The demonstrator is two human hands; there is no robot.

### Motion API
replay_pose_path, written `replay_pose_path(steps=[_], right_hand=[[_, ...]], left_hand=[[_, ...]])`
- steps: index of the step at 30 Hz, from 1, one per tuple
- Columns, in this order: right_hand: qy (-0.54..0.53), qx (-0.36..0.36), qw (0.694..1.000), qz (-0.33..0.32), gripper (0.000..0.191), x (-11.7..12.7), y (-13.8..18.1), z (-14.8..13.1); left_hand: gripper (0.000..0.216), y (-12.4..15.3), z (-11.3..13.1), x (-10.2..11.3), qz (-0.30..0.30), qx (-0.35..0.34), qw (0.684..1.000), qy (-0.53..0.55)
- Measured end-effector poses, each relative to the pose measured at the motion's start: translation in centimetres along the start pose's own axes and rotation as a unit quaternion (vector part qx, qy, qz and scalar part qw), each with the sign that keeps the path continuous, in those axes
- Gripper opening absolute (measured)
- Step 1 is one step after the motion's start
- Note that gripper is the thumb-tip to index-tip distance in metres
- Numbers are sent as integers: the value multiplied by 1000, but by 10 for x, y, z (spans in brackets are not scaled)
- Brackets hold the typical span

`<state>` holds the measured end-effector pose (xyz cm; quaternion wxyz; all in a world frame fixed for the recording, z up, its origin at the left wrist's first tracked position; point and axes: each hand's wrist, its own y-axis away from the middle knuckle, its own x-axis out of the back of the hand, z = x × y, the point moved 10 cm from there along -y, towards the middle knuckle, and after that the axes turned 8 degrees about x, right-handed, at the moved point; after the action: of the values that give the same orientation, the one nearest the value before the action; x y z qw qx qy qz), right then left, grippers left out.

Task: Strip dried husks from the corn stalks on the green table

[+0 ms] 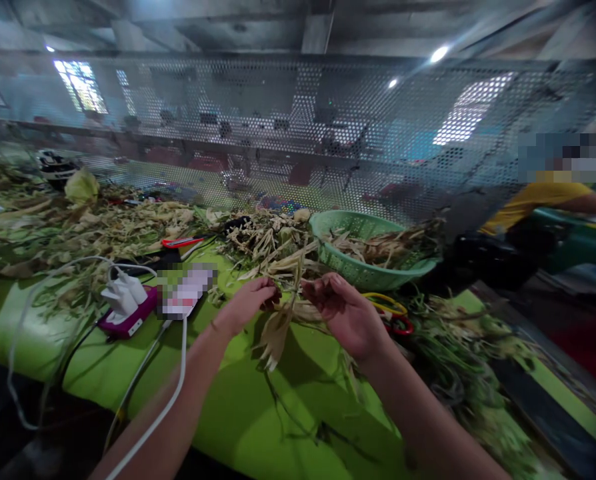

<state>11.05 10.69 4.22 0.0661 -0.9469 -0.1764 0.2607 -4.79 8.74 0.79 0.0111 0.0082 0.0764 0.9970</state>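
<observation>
A worker's curled left hand (248, 303) and loosely cupped right hand (353, 315) flank a dried, husk-like leaf bundle (277, 332) over the green desk (238, 400); whether either grips it cannot be told. Light, even tension would likely spare the brittle-looking piece.

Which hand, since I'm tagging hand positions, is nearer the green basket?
Right. The right hand is just this side of the green basket, near its left end; the left hand is farther left, beyond a pale dry husk.
</observation>
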Motion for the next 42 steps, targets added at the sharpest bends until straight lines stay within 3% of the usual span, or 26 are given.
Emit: replay_pose_path(steps=[5, 12, 20, 28, 36, 42], right_hand=[[2, -12, 1000, 6, 22, 9, -3, 9], [21, -44, 999, 0, 27, -1, 1, 19], [22, 20, 999, 33, 16, 11, -4, 7], [36, -27, 997, 60, 25, 3, 7, 19], [50, -66, 996, 26, 29, -7, 13, 38], [30, -60, 997, 45, 23, 0, 10, 30]], left_hand=[[12, 6, 6, 1, -30, -9, 977, 210], [20, 14, 13, -19, -99, -3, 938, 333], [19, 15, 21, -17, -79, -44, 949, 302], [12, 19, 27, -16, -96, -66, 963, 244], [13, 26, 35, -27, -125, -71, 967, 210], [20, 14, 15, -8, -38, -24, 973, 225]])
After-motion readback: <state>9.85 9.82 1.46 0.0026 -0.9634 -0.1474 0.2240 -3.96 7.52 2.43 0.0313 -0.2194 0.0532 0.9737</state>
